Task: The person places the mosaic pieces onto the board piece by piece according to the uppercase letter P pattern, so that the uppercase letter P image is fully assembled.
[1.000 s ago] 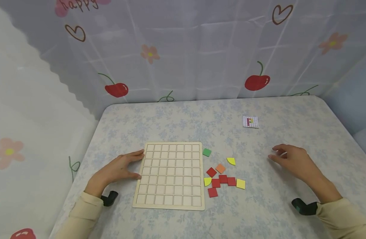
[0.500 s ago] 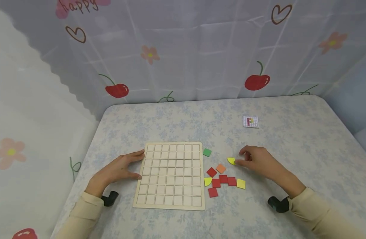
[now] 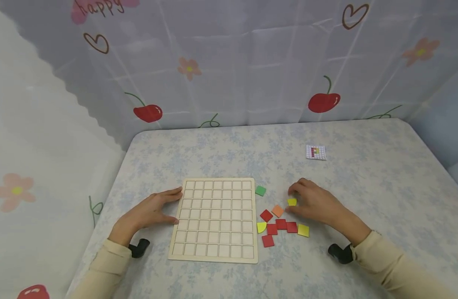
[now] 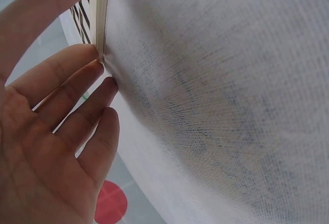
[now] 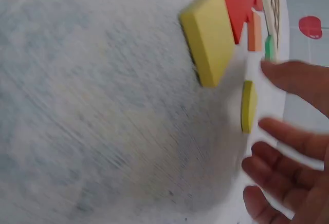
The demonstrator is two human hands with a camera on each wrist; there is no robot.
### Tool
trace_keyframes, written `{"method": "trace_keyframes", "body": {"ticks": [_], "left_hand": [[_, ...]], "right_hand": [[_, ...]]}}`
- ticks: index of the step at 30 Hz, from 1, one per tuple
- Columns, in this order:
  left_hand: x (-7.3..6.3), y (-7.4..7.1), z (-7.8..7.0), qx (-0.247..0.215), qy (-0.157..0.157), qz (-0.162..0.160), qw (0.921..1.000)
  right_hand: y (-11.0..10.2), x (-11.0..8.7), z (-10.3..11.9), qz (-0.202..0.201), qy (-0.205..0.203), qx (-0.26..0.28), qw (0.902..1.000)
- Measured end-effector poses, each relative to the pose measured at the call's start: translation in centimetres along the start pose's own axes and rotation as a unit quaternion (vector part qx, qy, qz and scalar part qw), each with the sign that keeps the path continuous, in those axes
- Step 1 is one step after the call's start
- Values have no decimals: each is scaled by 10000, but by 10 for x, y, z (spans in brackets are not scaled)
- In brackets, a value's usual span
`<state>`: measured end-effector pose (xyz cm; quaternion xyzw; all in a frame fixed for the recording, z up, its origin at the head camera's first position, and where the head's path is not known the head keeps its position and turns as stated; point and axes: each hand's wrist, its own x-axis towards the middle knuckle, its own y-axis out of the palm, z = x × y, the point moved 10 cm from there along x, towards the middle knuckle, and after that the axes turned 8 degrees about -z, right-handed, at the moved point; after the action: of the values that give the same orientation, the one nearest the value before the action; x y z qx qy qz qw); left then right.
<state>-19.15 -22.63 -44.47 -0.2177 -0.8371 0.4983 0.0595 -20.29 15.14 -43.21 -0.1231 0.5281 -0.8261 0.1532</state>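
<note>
My left hand [image 3: 148, 212] rests at the left edge of a pale wooden grid board [image 3: 215, 261], thumb and fingertips on its side. In the left wrist view, the fingers [image 4: 77, 116] are extended, with the tips by the board edge [image 4: 101, 23]. Over on the right, my right hand [image 3: 316, 202] hovers low with thumb and index finger spread around a yellow quarter-round tile [image 3: 291, 202]. The right wrist view shows that yellow tile [image 5: 249, 106] flat on the table, the fingertips apart from it.
Between board and right hand lie several red tiles [image 3: 281, 224], an orange tile [image 3: 277, 211], a green tile [image 3: 260, 190], a yellow square tile [image 3: 303, 230] and another yellow quarter-round tile [image 3: 261, 227]. A small printed pattern card [image 3: 316, 152] lies farther back, before a curtain [image 3: 232, 62].
My right hand has moved left from the table's right side to the yellow quarter-round tile, its thumb and index finger now on either side. My left hand has stayed at the board.
</note>
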Motion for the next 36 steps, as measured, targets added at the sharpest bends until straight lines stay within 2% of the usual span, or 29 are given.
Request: {"method": "trace_keyframes", "body": {"ticks": [3,8,14,22,28,36], "left_hand": [[0,0,2,-28,-58,-30,10000],[-2,1,2,-65,-27,-32,10000],[1,0,0,61,1,-129,9999],[6,2,-3,175,-109,-9,9998],[7,2,-5,243,-178,37,9995],[8,4,-7,331,-164,49,9993]], "right_hand": [[3,1,-1,-4,183,-55,9998],[4,2,2,81,82,-19,9999],[4,6,-1,107,336,53,9994],[9,18,9,110,440,222,9987],[18,37,34,160,562,467,9972],[42,68,86,333,3,884,9955]]}}
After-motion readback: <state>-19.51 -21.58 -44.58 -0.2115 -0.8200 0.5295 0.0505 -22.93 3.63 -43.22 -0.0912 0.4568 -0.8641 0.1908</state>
